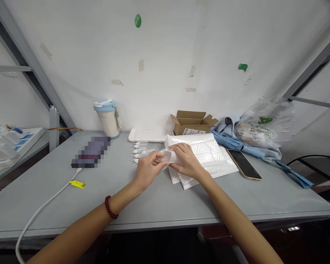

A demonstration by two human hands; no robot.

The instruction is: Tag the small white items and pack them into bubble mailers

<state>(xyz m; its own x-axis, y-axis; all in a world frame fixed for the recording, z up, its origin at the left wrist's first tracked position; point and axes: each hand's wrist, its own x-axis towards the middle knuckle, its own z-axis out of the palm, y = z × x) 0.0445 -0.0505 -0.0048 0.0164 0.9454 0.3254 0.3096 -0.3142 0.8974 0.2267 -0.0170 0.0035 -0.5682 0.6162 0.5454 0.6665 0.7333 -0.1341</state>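
Observation:
My left hand [149, 169] pinches one edge of a small translucent white plastic piece [167, 155], which looks like a little bag or sleeve. On its other side, my right hand [187, 160] grips the same piece with thumb and fingers. Its exact kind is partly hidden by the fingers. Just left of it lie several small clear containers [140, 145] with white tops and thin loops, in a row on the table. Under and beside my right hand is a stack of white bubble mailers [209, 156].
Behind stand an open cardboard box [189, 128] and a flat white tray [148, 135]. A tumbler [107, 121] is at back left, near a pixelated device [90, 153] on a white cable [48, 201]. At right lie a phone [244, 165], a folded blue umbrella [236, 145] and a plastic bag [264, 123].

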